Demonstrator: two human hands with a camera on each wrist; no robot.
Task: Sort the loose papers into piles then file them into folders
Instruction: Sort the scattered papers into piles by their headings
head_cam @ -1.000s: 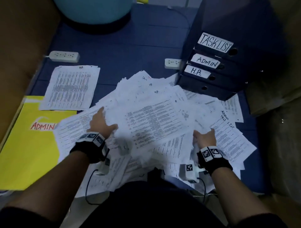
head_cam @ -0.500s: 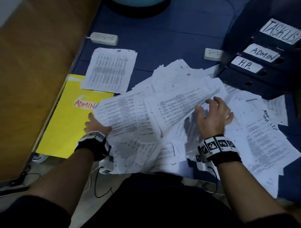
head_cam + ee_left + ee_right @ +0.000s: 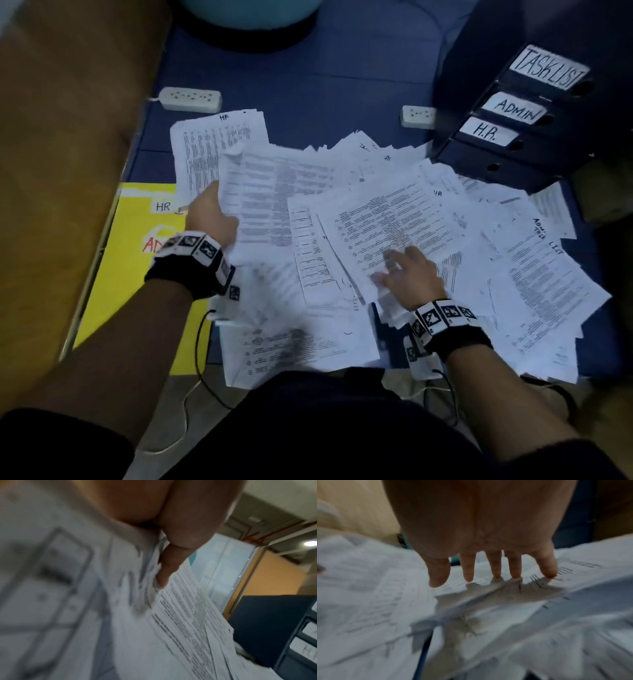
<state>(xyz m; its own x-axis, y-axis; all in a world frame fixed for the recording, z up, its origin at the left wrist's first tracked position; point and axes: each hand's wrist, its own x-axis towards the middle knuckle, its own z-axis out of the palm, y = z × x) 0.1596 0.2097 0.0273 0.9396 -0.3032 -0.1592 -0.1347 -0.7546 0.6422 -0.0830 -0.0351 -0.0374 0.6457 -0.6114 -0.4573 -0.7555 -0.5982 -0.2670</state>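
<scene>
A heap of loose printed papers covers the blue floor mat in front of me. My left hand grips the left edge of a lifted printed sheet; in the left wrist view its thumb pinches that sheet. My right hand lies flat with spread fingers on the heap. A small HR pile lies at the far left. A yellow folder marked HR and ADMIN lies under my left wrist. Dark binders labelled TASKLIST, ADMIN and H.R. stand at the far right.
Two white power strips lie on the mat beyond the papers. A teal round object sits at the top. A wooden panel borders the left side. Thin cables trail from my wrists.
My left hand moved forward from the heap's edge and lifted a sheet towards the HR pile. My right hand slid nearer to me and now lies flat on the heap.
</scene>
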